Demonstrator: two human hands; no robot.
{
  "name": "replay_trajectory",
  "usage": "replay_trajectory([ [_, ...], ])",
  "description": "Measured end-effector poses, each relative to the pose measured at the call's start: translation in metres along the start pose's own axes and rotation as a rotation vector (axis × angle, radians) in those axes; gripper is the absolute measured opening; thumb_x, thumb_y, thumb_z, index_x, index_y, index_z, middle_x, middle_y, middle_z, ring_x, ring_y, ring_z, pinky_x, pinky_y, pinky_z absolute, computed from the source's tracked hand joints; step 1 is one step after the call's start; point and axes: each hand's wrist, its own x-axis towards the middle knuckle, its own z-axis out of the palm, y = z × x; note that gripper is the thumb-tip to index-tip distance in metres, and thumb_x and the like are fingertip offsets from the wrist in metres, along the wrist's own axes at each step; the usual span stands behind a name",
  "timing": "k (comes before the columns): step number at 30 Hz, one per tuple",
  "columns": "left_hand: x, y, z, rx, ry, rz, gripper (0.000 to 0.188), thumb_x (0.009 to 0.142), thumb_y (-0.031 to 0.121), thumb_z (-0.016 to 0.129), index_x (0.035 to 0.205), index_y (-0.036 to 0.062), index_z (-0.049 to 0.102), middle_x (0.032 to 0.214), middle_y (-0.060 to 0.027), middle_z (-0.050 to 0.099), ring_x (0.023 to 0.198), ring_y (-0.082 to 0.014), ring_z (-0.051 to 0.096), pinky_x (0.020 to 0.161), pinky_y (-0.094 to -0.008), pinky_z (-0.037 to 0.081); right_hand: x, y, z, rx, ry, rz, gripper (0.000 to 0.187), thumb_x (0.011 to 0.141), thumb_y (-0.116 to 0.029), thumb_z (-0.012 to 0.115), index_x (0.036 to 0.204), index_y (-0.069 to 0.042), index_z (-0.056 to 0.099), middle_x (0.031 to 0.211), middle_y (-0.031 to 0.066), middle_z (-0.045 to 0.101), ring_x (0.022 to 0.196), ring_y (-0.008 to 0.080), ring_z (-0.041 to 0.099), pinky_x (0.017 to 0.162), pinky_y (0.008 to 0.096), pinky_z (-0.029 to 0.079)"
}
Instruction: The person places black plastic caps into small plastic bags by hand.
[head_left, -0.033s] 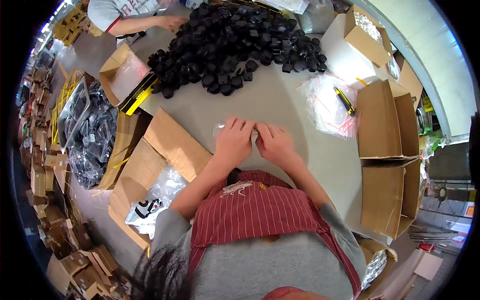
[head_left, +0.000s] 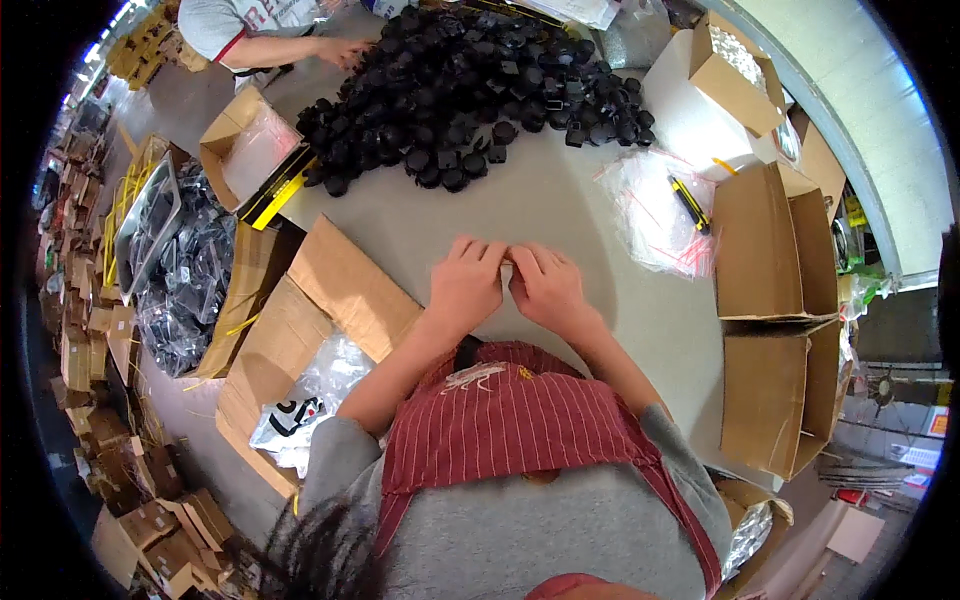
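Observation:
Over the middle of the grey table point(head_left: 400, 225), my left hand point(head_left: 466, 284) and my right hand point(head_left: 549, 288) meet at their fingertips. Both are closed, fingers bent and pressed together in a pinch. Whatever lies between them is small and almost wholly covered by the fingers. Beyond them spreads a big heap of small black plastic parts point(head_left: 430, 100), round and square. Nearest on the right is a pile of clear plastic bags with red strips point(head_left: 640, 225), and a yellow-and-black utility knife point(head_left: 690, 205) rests on it.
Open cardboard boxes point(head_left: 765, 240) line the right edge. A carton of clear bags point(head_left: 215, 150) stands at left, above a bin of bagged black parts point(head_left: 190, 290). Cardboard flaps point(head_left: 340, 275) reach near my left forearm. Across the table, a co-worker's hand point(head_left: 345, 52) touches the heap.
A bit of clear plastic that stuck out left of my left hand is now out of sight. My hands have hardly moved. The co-worker's hand has shifted slightly.

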Motion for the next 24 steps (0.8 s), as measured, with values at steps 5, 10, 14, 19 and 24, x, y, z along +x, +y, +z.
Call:
replay_trajectory([
  [5,0.0,-0.03,-0.013,-0.118,-0.026,-0.214,0.019,0.078,0.008,0.066,0.096,0.0136,0.065,0.09,-0.0056,0.066,0.088,-0.0287,0.062,0.071,-0.0397,0.053,0.012,0.019,0.015,0.148,-0.181,0.204,0.039,0.08,-0.01,0.064,0.117,-0.007,0.054,0.106,0.0136,0.061,0.091,0.0305,0.064,0.076,0.0392,0.052],
  [10,0.008,-0.086,-0.024,0.149,0.246,-0.233,0.018,0.078,0.008,0.066,0.096,0.0122,0.064,0.091,-0.0075,0.065,0.092,-0.0292,0.062,0.073,-0.0408,0.052,0.068,0.041,0.032,0.487,-0.294,0.425,0.046,0.081,-0.01,0.067,0.125,-0.008,0.052,0.117,0.0135,0.06,0.089,0.0293,0.064,0.078,0.0399,0.051],
  [14,0.013,-0.113,-0.035,0.275,0.354,-0.335,0.012,0.081,0.009,0.066,0.092,0.0097,0.064,0.091,-0.0088,0.064,0.095,-0.0311,0.059,0.076,-0.0405,0.051,0.105,0.094,0.092,0.521,-0.221,0.441,0.051,0.08,-0.01,0.069,0.128,-0.008,0.05,0.127,0.0128,0.056,0.097,0.0302,0.063,0.082,0.0409,0.052],
  [19,-0.036,-0.121,0.022,0.39,0.14,-0.257,0.01,0.084,0.015,0.066,0.092,0.008,0.065,0.092,-0.0097,0.063,0.102,-0.0319,0.056,0.082,-0.0408,0.05,0.11,0.11,0.13,-0.353,-0.28,-0.266,0.059,0.078,-0.01,0.072,0.132,-0.007,0.049,0.138,0.0137,0.045,0.114,0.0332,0.054,0.097,0.0467,0.046],
  [24,-0.07,-0.098,0.039,0.291,0.177,-0.223,0.02,0.081,0.014,0.066,0.099,0.007,0.068,0.088,-0.0123,0.064,0.105,-0.0341,0.055,0.086,-0.0404,0.049,0.072,0.101,0.121,-0.246,-0.379,-0.022,0.052,0.08,-0.021,0.074,0.126,-0.006,0.056,0.13,0.0147,0.051,0.112,0.0328,0.054,0.101,0.0463,0.041],
])
